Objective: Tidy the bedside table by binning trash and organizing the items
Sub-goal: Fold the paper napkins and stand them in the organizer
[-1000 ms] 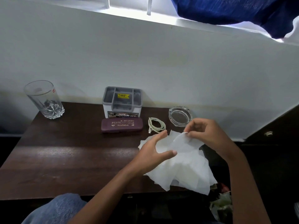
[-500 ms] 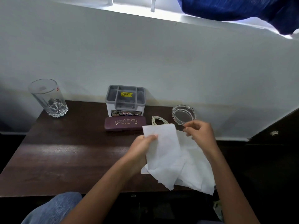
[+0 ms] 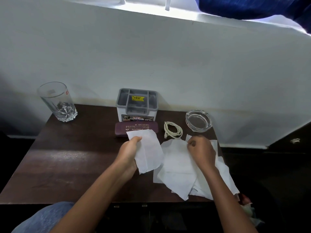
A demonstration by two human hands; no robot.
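Left hand (image 3: pixel 128 154): fingers curled, pinching one thin white tissue sheet (image 3: pixel 149 153) above dark brown wooden table (image 3: pixel 67 157). Right hand (image 3: pixel 202 151): fingertips pinched on loose white tissue pile (image 3: pixel 176 167) lying at table's right edge. Judged light, limp, tear-prone; grip edges, bunch together.

Setting: domestic room, bedside. Evidence: small dark wooden counter (image 3: pixel 67 157) against plain white wall (image 3: pixel 151 56); drinking glass (image 3: pixel 57 102); grey compartment organiser (image 3: pixel 137 105) with price sticker; maroon spectacle case (image 3: pixel 122 130); coiled cable (image 3: pixel 173 130); glass ashtray (image 3: pixel 198 121); blue cloth (image 3: pixel 244 5) hanging above.
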